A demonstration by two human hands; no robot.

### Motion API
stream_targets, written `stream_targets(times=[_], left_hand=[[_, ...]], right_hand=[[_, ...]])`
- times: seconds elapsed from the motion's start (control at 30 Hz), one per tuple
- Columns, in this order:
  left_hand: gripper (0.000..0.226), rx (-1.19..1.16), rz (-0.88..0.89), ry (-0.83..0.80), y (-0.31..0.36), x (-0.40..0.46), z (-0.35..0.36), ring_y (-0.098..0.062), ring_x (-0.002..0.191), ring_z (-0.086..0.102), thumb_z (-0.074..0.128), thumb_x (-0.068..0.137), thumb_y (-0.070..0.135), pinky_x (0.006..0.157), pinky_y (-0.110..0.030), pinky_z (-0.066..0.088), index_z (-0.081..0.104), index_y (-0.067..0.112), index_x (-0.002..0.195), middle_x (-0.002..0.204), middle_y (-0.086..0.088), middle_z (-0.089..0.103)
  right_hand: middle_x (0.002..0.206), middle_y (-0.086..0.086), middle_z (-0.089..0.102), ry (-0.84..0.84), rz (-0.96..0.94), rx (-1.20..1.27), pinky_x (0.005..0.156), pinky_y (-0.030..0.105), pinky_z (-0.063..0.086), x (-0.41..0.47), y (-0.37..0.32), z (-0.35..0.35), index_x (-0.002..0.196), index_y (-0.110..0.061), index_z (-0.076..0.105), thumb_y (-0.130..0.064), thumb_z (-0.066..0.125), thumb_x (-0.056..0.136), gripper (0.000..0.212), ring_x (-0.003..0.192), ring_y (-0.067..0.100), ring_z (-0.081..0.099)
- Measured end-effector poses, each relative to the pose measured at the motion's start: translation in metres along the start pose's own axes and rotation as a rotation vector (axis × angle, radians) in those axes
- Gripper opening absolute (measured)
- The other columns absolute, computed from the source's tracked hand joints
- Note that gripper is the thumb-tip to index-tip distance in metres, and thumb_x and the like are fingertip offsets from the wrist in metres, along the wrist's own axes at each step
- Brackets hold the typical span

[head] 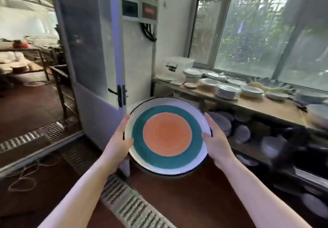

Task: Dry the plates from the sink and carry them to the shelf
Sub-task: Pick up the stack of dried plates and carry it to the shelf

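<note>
We are carrying the plate (pixel 167 136) level in front of us, our left hand (pixel 118 143) gripping its left rim and our right hand (pixel 215 141) gripping the right, thumbs lying over the top edge. Holding both sides is probably keeping it from tipping (there may be a second plate underneath, we cannot tell). The shelf (pixel 252 103) is waiting to the far right under the window (pixel 257 32), already crowded with stacks (pixel 228 90).

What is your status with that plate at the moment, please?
Left hand and right hand grip the plate by opposite rims. Plate level, face up. Shelf ahead right, crowded with stacked dishes.
</note>
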State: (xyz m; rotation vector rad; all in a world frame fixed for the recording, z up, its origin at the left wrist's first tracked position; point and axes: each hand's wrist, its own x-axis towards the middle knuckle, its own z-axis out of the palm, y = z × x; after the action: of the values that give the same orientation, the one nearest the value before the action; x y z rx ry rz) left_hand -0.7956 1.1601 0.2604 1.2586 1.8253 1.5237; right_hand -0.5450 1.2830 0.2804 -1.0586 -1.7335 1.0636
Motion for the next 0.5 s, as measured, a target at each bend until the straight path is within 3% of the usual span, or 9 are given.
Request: stream_targets(times=[0.07,0.2,0.3,0.43,0.5], left_hand=[[0.082,0.023,-0.012,-0.074,-0.002,0.04,0.032,-0.008,0.133,0.036,0.048,0.086,-0.003,0.112,-0.033,0.031,0.026,0.05,0.144,0.148,0.013,0.039],[0.083,-0.021,0.03,-0.228,-0.012,0.112,0.095,-0.004,0.134,0.029,0.048,0.085,-0.005,0.108,-0.025,0.026,0.028,0.053,0.141,0.149,0.015,0.033],[0.082,-0.074,0.056,-0.318,-0.021,0.168,0.139,-0.009,0.13,0.041,0.05,0.083,-0.009,0.109,-0.031,0.035,0.032,0.043,0.144,0.147,0.01,0.041],[0.08,-0.165,0.065,-0.477,-0.032,0.241,0.192,0.013,0.115,0.05,0.051,0.083,-0.009,0.086,-0.009,0.043,0.035,0.046,0.139,0.129,0.033,0.052],[0.079,-0.172,0.088,-0.556,-0.033,0.276,0.221,0.017,0.116,0.047,0.053,0.081,-0.006,0.09,-0.008,0.042,0.038,0.045,0.139,0.128,0.039,0.049]], right_hand=[[0.146,-0.011,0.042,0.07,0.044,0.018,0.111,0.045,0.035,0.018,0.017,-0.022,0.146,-0.035,0.032,0.001,0.044,0.094,0.065,0.135,0.013,0.038],[0.143,-0.011,0.046,0.211,0.114,0.037,0.107,0.045,0.04,0.055,0.049,-0.055,0.145,-0.036,0.034,0.001,0.043,0.092,0.065,0.129,0.014,0.046],[0.135,-0.01,0.054,0.307,0.151,0.061,0.098,0.039,0.048,0.087,0.072,-0.069,0.145,-0.039,0.033,-0.001,0.044,0.093,0.065,0.116,0.014,0.056],[0.138,-0.009,0.051,0.434,0.211,0.062,0.103,0.046,0.045,0.134,0.104,-0.081,0.145,-0.039,0.033,-0.003,0.045,0.093,0.064,0.121,0.018,0.053],[0.14,-0.011,0.049,0.499,0.231,0.065,0.104,0.047,0.044,0.155,0.122,-0.089,0.145,-0.038,0.033,-0.004,0.046,0.093,0.064,0.123,0.017,0.052]])
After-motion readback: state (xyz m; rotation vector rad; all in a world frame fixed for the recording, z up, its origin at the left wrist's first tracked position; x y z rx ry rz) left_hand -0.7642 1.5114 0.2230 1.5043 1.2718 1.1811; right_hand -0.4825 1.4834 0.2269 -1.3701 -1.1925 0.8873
